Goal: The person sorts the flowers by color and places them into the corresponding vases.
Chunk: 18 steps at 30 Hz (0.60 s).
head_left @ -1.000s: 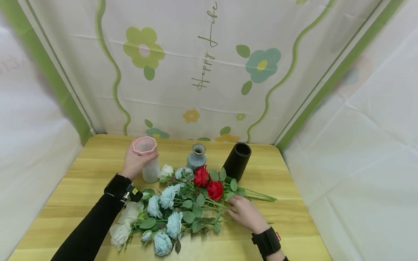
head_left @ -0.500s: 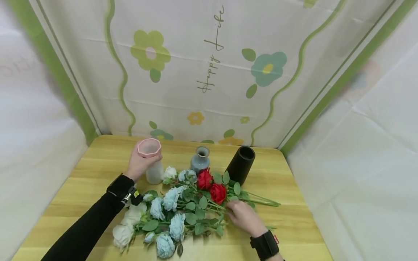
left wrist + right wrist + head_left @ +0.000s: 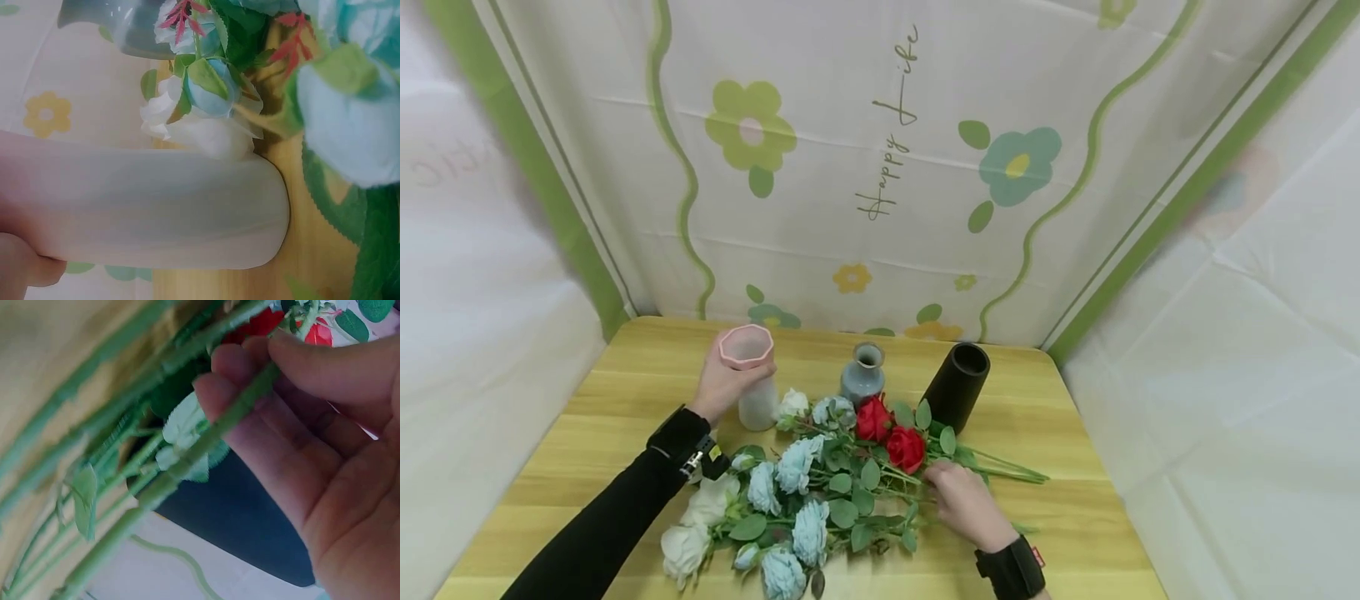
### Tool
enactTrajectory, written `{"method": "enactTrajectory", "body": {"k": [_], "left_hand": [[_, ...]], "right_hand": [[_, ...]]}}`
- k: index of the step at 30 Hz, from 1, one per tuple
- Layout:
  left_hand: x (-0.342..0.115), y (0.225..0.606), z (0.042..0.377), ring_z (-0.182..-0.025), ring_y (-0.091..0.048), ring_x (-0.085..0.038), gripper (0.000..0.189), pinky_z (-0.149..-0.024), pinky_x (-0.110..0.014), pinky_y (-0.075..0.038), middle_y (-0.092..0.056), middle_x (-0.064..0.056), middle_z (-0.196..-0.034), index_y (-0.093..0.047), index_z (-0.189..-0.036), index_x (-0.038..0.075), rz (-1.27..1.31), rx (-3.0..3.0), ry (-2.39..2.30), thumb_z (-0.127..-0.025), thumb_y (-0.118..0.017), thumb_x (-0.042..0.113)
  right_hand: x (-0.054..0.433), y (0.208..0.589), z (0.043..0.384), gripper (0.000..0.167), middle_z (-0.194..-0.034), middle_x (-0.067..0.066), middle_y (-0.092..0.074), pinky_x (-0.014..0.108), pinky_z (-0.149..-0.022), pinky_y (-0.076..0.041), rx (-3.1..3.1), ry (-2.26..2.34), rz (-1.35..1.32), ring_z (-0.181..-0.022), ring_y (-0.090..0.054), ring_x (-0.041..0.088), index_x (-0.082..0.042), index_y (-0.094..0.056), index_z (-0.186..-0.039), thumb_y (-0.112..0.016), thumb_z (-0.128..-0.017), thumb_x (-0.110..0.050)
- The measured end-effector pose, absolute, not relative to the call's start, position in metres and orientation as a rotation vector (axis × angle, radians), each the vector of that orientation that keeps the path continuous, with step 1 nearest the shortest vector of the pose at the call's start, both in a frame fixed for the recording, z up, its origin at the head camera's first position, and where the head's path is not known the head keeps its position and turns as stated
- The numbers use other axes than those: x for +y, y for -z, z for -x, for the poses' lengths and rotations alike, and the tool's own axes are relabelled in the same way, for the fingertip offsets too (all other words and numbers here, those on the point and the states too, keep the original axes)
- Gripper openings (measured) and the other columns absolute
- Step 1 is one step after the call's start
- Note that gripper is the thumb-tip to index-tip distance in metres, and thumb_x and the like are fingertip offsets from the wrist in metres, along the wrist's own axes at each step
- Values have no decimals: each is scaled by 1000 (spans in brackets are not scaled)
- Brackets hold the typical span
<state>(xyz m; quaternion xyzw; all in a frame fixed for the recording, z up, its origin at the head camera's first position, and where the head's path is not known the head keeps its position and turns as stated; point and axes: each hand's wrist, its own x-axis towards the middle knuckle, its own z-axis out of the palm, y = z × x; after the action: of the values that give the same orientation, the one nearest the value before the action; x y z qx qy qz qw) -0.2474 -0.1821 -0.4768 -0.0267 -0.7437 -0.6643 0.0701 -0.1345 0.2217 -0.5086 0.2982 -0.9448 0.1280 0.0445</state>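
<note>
My left hand (image 3: 718,387) grips a vase (image 3: 758,407) just below its pink octagonal rim. The vase stands upright; its pale, frosted body fills much of the left wrist view, where a fingertip (image 3: 37,269) curls round it. My right hand (image 3: 966,504) is low among the flower stems, beside two red roses (image 3: 906,450). In the right wrist view its thumb and fingers pinch a green stem (image 3: 169,481), while other stems (image 3: 81,434) run alongside, outside the grasp. The flower on that pinched stem is hidden.
Light-blue flowers (image 3: 811,532) and white roses (image 3: 685,550) lie heaped across the table (image 3: 1060,517). Behind them stand a small grey-blue vase (image 3: 862,382) and a black vase (image 3: 955,392). Fabric walls (image 3: 820,233) close in the back and sides.
My right hand's fingers have drawn together on a stem by the red roses. The left hand keeps its grip on the vase. The head view has shifted slightly.
</note>
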Motion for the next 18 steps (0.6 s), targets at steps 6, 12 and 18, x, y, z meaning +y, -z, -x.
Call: {"method": "enactTrajectory", "body": {"k": [6, 12, 18], "left_hand": [[-179, 464, 239, -119, -44, -34, 83, -91, -35, -46, -42, -24, -133, -29, -146, 0, 81, -2232, 2029, -81, -81, 5], [-182, 476, 247, -118, -46, -31, 83, -88, -31, -48, -44, -22, -131, -31, -145, 3, 103, -2215, 2008, -80, -83, 8], [-183, 479, 247, -117, -46, -32, 82, -88, -33, -48, -44, -22, -130, -31, -143, 1, 125, -2211, 1986, -80, -83, 7]], "right_hand": [[223, 496, 130, 33, -84, 3, -61, 25, -47, -47, -2797, -218, -907, -66, -61, 17, -4, -70, -94, -67, -70, 19], [227, 486, 126, 36, -85, 5, -58, 22, -45, -43, -2718, -217, -875, -59, -55, 14, -1, -66, -98, -69, -71, 22], [231, 469, 124, 31, -87, 6, -60, 26, -54, -51, -2603, -420, -815, -68, -61, 17, -1, -63, -99, -73, -77, 17]]}}
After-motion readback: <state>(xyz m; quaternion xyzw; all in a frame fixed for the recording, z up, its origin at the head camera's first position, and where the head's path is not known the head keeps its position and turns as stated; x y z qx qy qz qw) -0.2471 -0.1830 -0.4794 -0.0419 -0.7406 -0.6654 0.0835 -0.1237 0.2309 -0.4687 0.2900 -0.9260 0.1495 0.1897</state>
